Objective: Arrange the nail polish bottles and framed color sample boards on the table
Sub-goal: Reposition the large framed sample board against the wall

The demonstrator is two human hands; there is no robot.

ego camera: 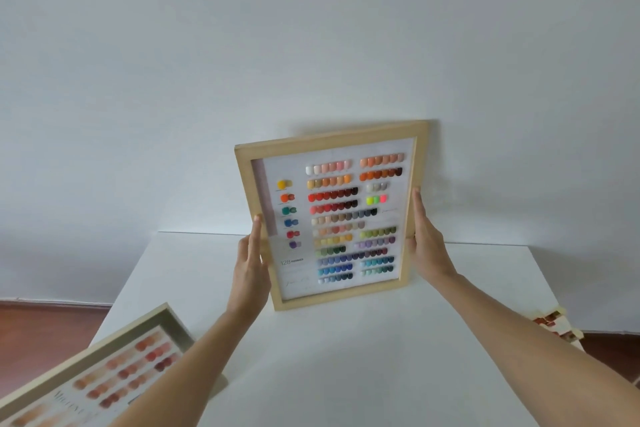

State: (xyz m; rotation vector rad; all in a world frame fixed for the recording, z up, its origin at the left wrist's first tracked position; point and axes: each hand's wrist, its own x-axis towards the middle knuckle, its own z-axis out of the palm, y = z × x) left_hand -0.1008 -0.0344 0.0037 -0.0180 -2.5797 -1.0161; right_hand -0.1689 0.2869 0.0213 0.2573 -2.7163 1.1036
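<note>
A wooden framed colour sample board (330,140) with rows of many-coloured nail swatches stands tilted near the back of the white table (346,374), close to the wall. My left hand (251,265) presses flat along its left edge, fingers straight. My right hand (426,243) presses the right edge the same way. The frame's lower left corner is at the table surface. A second framed board (104,371) with nude and pink swatches lies at the table's front left, partly under my left forearm. No nail polish bottles are in view.
A white wall (311,45) rises right behind the table. At the table's right edge sits a pale box (554,322) with reddish-brown swatches. Brown floor (41,319) shows on the left, below the table.
</note>
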